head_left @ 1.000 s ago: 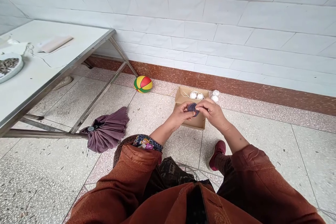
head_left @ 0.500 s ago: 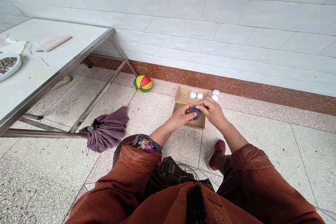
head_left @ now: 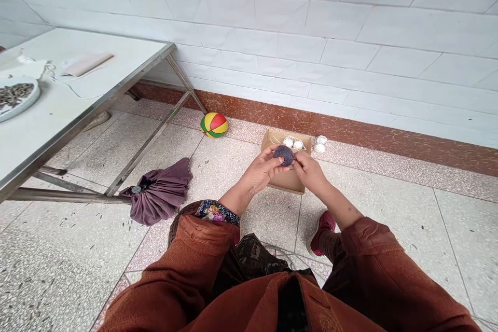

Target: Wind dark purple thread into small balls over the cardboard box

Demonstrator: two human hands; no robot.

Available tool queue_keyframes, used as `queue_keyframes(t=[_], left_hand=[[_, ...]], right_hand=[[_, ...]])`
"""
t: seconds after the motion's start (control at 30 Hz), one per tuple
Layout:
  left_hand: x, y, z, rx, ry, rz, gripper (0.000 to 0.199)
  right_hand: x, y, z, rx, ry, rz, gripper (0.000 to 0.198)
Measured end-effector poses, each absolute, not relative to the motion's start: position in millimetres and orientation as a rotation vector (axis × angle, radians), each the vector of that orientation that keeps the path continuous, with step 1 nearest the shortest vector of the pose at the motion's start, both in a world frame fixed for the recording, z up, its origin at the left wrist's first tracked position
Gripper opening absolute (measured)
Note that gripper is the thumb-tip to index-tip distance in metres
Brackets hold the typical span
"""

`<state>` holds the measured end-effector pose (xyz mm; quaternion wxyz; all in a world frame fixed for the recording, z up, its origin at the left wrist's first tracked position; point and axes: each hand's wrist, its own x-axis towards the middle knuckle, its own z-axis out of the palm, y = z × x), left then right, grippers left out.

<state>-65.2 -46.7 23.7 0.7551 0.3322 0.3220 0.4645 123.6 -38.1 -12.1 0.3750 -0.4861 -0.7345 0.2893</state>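
My left hand (head_left: pixel 265 168) is closed around a dark purple-grey ball of yarn (head_left: pixel 284 155), its thumb resting across the front. At the ball's right side, my right hand (head_left: pixel 309 170) pinches the yarn, though the strand between its fingertips is too fine to make out. Below both hands an open cardboard box (head_left: pixel 286 181) sits on the floor, partly covered by them. White yarn balls (head_left: pixel 288 141) with loose strands lie at the box's far side. Right of the box are two more white yarn balls (head_left: pixel 320 144).
A striped red, yellow and green ball (head_left: pixel 214 125) lies by the wall. On the left stands a metal-framed table (head_left: pixel 128 57) with a dish of dark bits (head_left: pixel 17 96) on it. A folded purple umbrella (head_left: pixel 161 192) leans at the table's lower bar.
My right hand has gone from the top of the yarn ball down to its right side. The ball has risen and shifted slightly left, and more of it shows.
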Motion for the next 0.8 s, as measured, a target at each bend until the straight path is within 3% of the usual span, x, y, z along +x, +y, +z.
queue_keyframes(t=[0.33,0.6,0.8], left_hand=[[-64.5,-38.2,12.0,1.078,1.191,1.115,0.04],[-50.6,-48.9,12.5,1.268,1.038,0.898,0.045],[-51.0,-54.3,19.1,1.142,0.758,0.848,0.072]], right_hand=[[125.9,-52.5,18.1,-1.009,-2.012,1.095,0.014],[144.8,-37.0,22.6,-1.124,-1.708,0.884,0.017],[139.7,-34.9,11.8,-1.188,-1.67,0.884,0.017]])
